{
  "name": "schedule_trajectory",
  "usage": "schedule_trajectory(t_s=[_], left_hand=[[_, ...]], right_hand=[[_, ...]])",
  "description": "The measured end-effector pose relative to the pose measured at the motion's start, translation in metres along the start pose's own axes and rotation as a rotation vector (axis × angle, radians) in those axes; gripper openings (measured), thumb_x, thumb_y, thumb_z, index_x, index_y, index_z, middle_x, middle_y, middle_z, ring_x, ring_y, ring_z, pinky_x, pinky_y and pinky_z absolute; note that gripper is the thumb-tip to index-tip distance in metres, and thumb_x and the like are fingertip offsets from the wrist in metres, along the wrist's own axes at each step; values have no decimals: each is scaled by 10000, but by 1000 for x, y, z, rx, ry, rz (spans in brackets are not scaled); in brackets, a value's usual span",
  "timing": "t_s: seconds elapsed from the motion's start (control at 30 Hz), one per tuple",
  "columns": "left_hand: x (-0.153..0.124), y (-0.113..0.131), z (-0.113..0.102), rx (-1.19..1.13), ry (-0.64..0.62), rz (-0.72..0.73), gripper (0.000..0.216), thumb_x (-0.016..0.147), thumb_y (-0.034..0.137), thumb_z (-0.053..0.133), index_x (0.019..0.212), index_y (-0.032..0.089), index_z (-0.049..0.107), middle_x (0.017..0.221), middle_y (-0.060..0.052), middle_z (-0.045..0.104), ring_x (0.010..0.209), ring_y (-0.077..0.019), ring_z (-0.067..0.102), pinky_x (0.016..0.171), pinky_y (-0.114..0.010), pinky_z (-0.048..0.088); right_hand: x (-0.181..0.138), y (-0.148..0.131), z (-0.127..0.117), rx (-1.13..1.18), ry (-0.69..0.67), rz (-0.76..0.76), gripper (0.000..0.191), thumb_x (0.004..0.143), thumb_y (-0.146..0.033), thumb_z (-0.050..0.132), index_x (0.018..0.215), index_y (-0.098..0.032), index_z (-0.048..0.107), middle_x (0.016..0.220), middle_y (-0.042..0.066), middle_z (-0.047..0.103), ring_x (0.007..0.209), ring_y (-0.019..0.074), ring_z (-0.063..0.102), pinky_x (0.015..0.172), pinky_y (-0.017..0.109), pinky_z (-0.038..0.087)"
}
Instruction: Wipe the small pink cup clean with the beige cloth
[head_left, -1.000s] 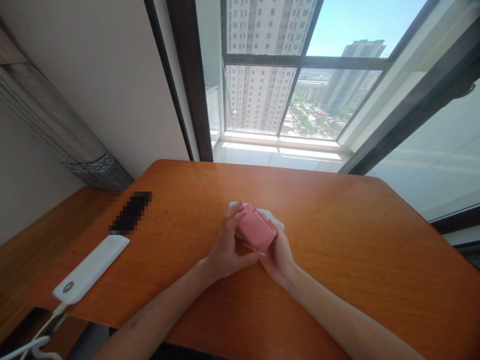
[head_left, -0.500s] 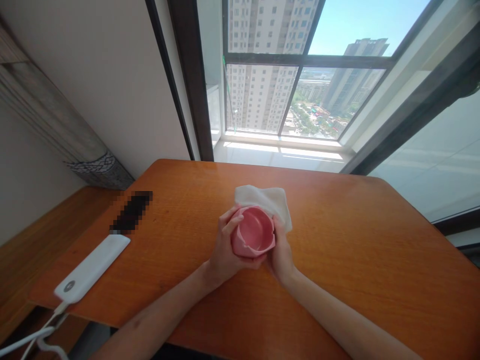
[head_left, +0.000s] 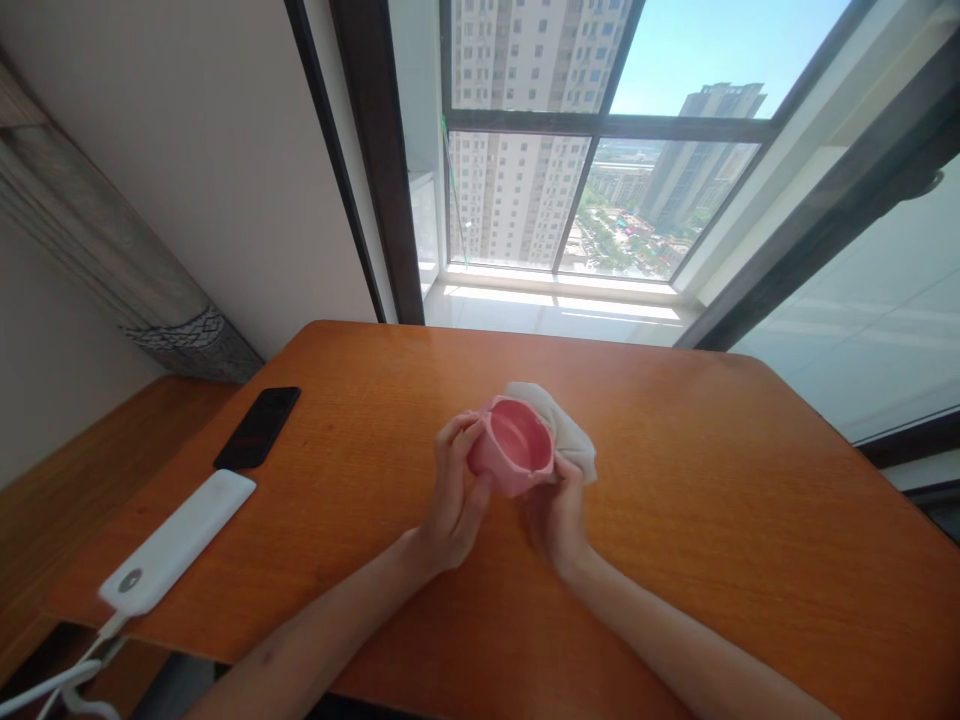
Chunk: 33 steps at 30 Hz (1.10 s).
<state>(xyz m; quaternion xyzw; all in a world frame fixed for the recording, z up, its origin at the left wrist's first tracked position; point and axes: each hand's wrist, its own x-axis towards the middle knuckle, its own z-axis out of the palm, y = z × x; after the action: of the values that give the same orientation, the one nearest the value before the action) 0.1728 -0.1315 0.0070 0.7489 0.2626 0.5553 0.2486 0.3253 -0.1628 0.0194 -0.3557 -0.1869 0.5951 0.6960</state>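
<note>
A pink bowl (head_left: 510, 480) with a faceted side and a notched, wavy rim is held above the table, its opening tilted toward me. My left hand (head_left: 454, 500) grips it from the left, fingers on the rim and side, thumb lower down. On the other side my right hand (head_left: 561, 510) has its fingers closed on a white cloth (head_left: 571, 440), which is bunched against the bowl's right and far side. Part of the right fingers is hidden behind the bowl and cloth. The inside of the bowl shows nothing in it.
On the left of the wooden table (head_left: 712, 520) lie a black phone (head_left: 259, 428) and a white power strip (head_left: 180, 540) with a white cable (head_left: 56, 685) running off the edge. A window (head_left: 555, 200) stands beyond the far edge, and a curtain (head_left: 187, 335) hangs at left.
The bowl has turned and shifted slightly up. The cloth, spread out behind the bowl before, is now bunched at its right side by my right hand. My left hand has moved to the bowl's left side.
</note>
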Motion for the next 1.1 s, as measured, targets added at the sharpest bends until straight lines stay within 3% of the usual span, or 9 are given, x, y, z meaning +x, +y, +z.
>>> schedule_trajectory(t_s=[0.07,0.17,0.3,0.43,0.6,0.77,0.9,1.0,1.1], left_hand=[[0,-1,1,18,-42,6,674,1051,406,628,1656,320,345,1562,-144,454,1496,-317,465,1259,-549,450],[3,-1,2,38,-55,17,994,853,528,872,1654,304,328,1580,-176,445,1503,-381,464,1241,-605,455],[3,3,7,71,-106,39,1234,653,593,986,1641,280,316,1622,-219,449,1555,-475,419,1245,-696,403],[4,5,11,128,-39,16,1167,670,438,978,1625,268,329,1556,-196,541,1518,-445,487,1249,-687,409],[11,-3,5,197,115,47,1098,716,379,972,1613,277,348,1609,-189,468,1508,-386,503,1239,-630,461],[12,-7,1,352,185,135,1069,783,365,952,1639,331,312,1655,-177,401,1557,-377,440,1248,-630,453],[11,-3,-4,257,63,188,971,863,442,881,1648,283,332,1677,-199,352,1572,-395,402,1257,-623,439],[12,-2,-8,154,-52,211,791,938,466,792,1611,287,416,1587,-172,460,1500,-364,483,1235,-589,469],[13,-4,-7,51,-45,118,990,824,568,886,1628,294,377,1576,-167,485,1496,-379,495,1241,-599,466]], right_hand=[[10,-15,8,33,31,-21,336,914,-519,664,1125,-287,784,1159,4,827,1242,293,707,1029,423,608],[19,-27,9,42,22,103,279,906,-476,699,1019,-243,805,1036,32,845,1169,311,745,1019,441,616],[19,-25,3,30,-30,239,250,869,-491,769,912,-246,794,963,40,850,1172,344,750,1049,491,610],[14,-19,9,3,-29,152,318,892,-539,748,980,-243,822,1097,55,851,1296,351,694,1119,500,571],[-2,-7,25,5,-99,56,434,916,-575,753,1232,-281,797,1311,33,797,1474,316,562,1196,493,512],[-24,5,34,20,-119,9,511,921,-548,781,1386,-347,719,1389,-14,758,1505,289,527,1216,476,497],[-24,-5,33,25,-38,29,467,944,-591,729,1335,-335,751,1382,-8,762,1447,298,585,1167,453,539],[-7,-19,25,7,15,50,445,952,-605,683,1218,-269,803,1266,29,813,1316,323,679,1111,475,573],[12,-26,13,-51,18,124,392,900,-573,729,1050,-226,829,1120,57,846,1187,335,735,1076,483,583]])
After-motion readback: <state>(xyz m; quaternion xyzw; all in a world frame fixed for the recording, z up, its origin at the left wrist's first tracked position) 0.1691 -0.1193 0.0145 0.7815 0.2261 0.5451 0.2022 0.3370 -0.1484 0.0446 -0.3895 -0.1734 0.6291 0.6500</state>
